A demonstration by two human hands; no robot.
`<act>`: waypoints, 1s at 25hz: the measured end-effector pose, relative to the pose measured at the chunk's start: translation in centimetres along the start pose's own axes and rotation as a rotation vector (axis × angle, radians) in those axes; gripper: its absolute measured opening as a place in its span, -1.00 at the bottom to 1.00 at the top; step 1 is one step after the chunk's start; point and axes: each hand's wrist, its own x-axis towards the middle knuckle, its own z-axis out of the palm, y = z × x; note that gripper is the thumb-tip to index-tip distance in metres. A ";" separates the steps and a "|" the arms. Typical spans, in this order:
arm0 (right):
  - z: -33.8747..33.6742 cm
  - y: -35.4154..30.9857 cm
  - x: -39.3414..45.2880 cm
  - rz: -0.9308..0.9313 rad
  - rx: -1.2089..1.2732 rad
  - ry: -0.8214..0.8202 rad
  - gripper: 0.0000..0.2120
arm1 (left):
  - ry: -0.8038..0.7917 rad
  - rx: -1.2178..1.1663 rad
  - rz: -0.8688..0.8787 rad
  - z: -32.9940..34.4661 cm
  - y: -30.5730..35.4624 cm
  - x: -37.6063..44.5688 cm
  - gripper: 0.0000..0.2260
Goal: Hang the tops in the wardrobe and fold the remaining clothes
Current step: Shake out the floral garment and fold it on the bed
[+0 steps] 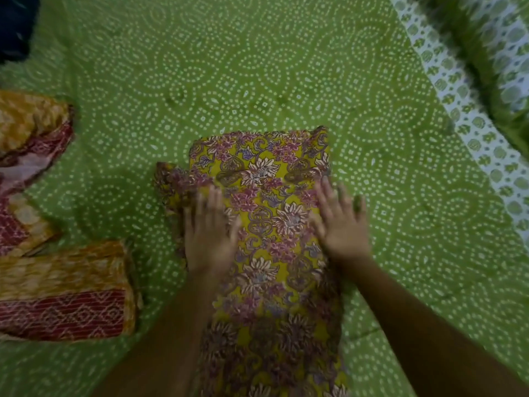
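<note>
A yellow garment with pink and white flowers (266, 179) lies in a long folded strip on the green bed sheet (229, 67), running from the middle toward me. My left hand (209, 233) lies flat on its left side with straight fingers, next to a bunched flap of the cloth. My right hand (340, 222) presses flat on its right edge, fingers spread. Neither hand grips the cloth. Both hands are blurred by motion.
A folded orange and maroon cloth (63, 290) lies at the left. Behind it sits a crumpled orange, maroon and pink cloth (28, 144). A dark item (14, 24) shows in the top left corner. The sheet's white patterned border (469, 116) runs along the right.
</note>
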 end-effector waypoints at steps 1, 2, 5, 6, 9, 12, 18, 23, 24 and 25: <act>-1.0 0.8 0.9 0.162 0.011 0.019 -0.39 | 0.022 -0.053 0.016 1.6 3.1 -3.3 -0.35; -1.7 1.1 1.6 0.223 0.022 0.047 -0.36 | -0.001 -0.063 0.066 2.6 3.8 -5.1 -0.35; -0.7 -1.8 -0.3 -0.445 -0.116 -0.093 -0.38 | -0.051 0.100 0.713 2.0 4.9 -7.3 -0.33; -0.1 -2.1 -0.8 -0.719 -0.173 -0.124 -0.41 | -0.088 0.121 0.900 2.6 4.7 -7.2 -0.33; -0.8 0.5 6.3 -0.812 -0.243 -0.082 -0.42 | -0.101 0.142 0.817 2.8 3.6 -3.1 -0.34; -3.1 2.7 14.4 -0.187 -0.144 -0.054 -0.37 | -0.006 0.210 0.347 0.8 2.6 7.0 -0.30; -1.2 -6.0 5.3 0.282 0.305 0.142 -0.46 | 0.063 -0.001 0.149 1.3 7.5 -1.2 -0.48; 3.6 -10.7 -19.8 0.062 0.230 -0.174 -0.42 | -0.247 0.014 0.590 6.1 4.4 -28.8 -0.43; 3.5 -10.0 -23.7 0.054 0.202 -0.251 -0.41 | -0.300 0.030 0.670 5.9 2.6 -33.1 -0.40; 3.0 -9.4 -27.2 0.034 0.167 -0.323 -0.39 | -0.361 0.053 0.732 5.1 0.7 -36.6 -0.36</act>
